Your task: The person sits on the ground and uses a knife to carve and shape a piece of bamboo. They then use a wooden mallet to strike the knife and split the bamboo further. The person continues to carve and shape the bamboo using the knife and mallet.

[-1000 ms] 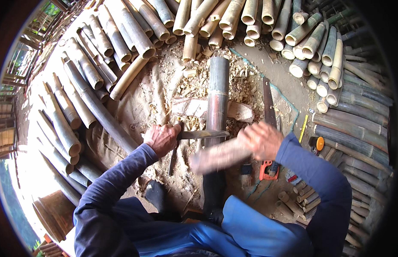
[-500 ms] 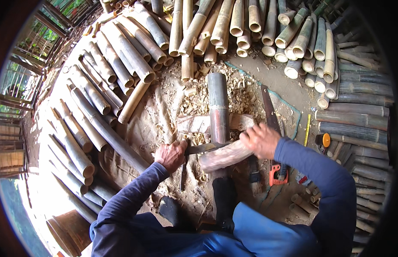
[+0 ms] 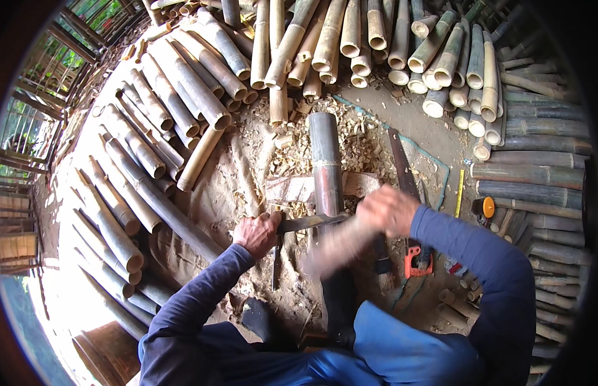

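My left hand point(image 3: 257, 234) is closed round the handle end of a dark-bladed knife point(image 3: 304, 223). Its blade lies crosswise over an upright-pointing length of bamboo point(image 3: 326, 161), which runs away from my legs. In my right hand point(image 3: 390, 211) is a thick wooden club point(image 3: 339, 249), smeared by motion, slanting down toward me just on the near side of the blade. A gap between club and blade is hard to judge. Under the bamboo sits a pale wooden block point(image 3: 289, 189), with wood shavings point(image 3: 360, 151) around and beyond it.
On the right lie a handsaw with an orange handle point(image 3: 416, 262), a yellow measuring tape strip point(image 3: 460, 193) and an orange round-topped item point(image 3: 484, 207). Stacked bamboo tubes point(image 3: 190, 96) ring the work spot at left, back and right. A brown bucket point(image 3: 106, 350) stands at near left.
The wooden club has tilted more steeply, its free end dropping toward me and away from the blade. My right hand has turned with it. My left hand and the knife hold nearly still.
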A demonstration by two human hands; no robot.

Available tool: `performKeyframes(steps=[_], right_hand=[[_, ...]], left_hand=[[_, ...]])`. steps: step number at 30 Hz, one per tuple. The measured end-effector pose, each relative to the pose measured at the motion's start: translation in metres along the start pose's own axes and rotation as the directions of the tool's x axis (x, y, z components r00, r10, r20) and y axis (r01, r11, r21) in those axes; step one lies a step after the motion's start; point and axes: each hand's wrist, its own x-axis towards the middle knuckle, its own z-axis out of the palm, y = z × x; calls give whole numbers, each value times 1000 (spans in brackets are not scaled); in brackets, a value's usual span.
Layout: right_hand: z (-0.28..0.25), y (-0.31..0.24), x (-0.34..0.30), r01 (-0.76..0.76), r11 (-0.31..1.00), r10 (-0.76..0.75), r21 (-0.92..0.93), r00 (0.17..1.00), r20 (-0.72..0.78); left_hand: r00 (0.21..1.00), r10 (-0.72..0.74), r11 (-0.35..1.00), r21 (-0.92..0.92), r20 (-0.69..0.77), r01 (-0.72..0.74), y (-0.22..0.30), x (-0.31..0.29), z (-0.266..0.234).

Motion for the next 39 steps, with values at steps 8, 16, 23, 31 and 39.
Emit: performKeyframes(steps=[8,16,23,31,39], right_hand=[[27,3,8,348,938,-320,12,875,-364],[-57,-2,9,-180,959,183,220,983,9],[-75,-30,-10,-302,347,795,888,596,-108],[-78,-35,-8,-166,-151,859,974,466,213],[-82,-36,2,-220,-155,841,963,482,246]], left_hand=[[999,28,999,24,-46,-27,-2,9,8],[980,84,981,188,-178,-50,-6,-16,0],[948,316,850,-459,48,-260,-39,26,-41],[968,244,944,-244,53,-224,-33,59,-78],[978,145,979,-166,149,-120,-37,78,-76]])
